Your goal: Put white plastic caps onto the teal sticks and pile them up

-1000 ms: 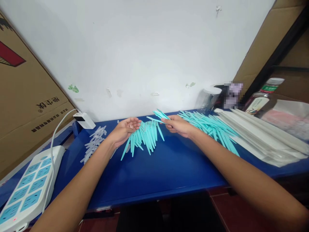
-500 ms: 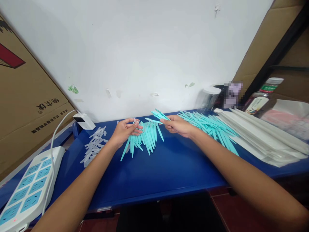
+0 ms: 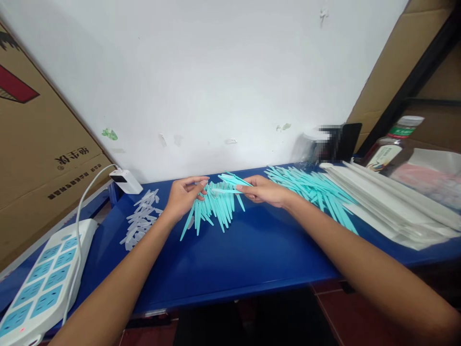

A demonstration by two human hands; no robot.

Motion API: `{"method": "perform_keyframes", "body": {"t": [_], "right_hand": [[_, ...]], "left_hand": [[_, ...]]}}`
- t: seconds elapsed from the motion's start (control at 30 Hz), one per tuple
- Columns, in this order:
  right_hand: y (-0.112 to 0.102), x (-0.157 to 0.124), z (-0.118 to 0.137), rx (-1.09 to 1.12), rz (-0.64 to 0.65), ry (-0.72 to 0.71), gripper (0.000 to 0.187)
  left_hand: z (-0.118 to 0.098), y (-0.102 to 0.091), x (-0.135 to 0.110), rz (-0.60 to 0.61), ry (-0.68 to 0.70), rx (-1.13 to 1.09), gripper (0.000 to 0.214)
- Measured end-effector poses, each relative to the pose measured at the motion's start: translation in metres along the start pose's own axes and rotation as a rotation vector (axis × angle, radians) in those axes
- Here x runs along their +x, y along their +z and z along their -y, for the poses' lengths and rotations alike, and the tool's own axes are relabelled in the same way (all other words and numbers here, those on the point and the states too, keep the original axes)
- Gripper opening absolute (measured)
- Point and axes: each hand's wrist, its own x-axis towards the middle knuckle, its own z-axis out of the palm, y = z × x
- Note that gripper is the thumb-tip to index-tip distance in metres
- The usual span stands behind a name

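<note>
My right hand [image 3: 262, 189] is closed round several slim teal eyebrow razors [image 3: 236, 179], their tips pointing left. Facing it, my left hand [image 3: 186, 194] has its thumb and fingertips pinched together; whatever sits in the pinch is too small to make out. Below and between the hands, a fanned pile of teal razors with clear caps [image 3: 220, 211] lies on the blue table [image 3: 234, 259]. A heap of loose clear plastic caps [image 3: 141, 218] is left of my left forearm. Beyond my right wrist spreads a larger pile of teal razors [image 3: 311, 187].
White flat sleeves [image 3: 392, 206] are stacked at the right, near a bottle [image 3: 387, 144] and a lidded clear jar [image 3: 311, 149]. On the left are a power strip [image 3: 46, 278], a white charger [image 3: 126, 181] with a cable, and a cardboard box [image 3: 43, 144]. A white wall backs the table.
My right hand has brought the razors slightly lower and to the left, toward my left hand. The left hand has shifted a little left, its fingers drawn closer together.
</note>
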Motion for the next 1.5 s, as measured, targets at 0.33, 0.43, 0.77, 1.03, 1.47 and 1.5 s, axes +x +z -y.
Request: {"method": "perform_keyframes", "body": {"t": [0.33, 0.43, 0.77, 1.03, 1.47, 1.5], "right_hand": [[0.0, -0.001, 0.0, -0.034, 0.079, -0.014, 0.052], [0.0, -0.002, 0.001, -0.052, 0.101, -0.015, 0.051], [-0.004, -0.001, -0.003, -0.051, 0.145, -0.016, 0.052], [-0.003, -0.002, 0.0, 0.057, 0.176, 0.013, 0.048], [-0.004, -0.003, 0.002, 0.195, 0.284, 0.121, 0.046], [-0.004, -0.003, 0.002, 0.209, 0.293, 0.131, 0.045]], "left_hand": [[-0.001, -0.003, 0.001, -0.009, -0.05, -0.029, 0.05], [0.002, -0.002, 0.001, 0.001, -0.05, -0.036, 0.052], [0.0, -0.001, -0.001, 0.036, -0.019, -0.021, 0.048], [-0.006, -0.004, -0.002, 0.009, 0.046, 0.007, 0.041], [-0.013, 0.002, -0.011, 0.043, 0.285, 0.164, 0.017], [-0.013, 0.003, -0.012, 0.047, 0.309, 0.186, 0.015]]}}
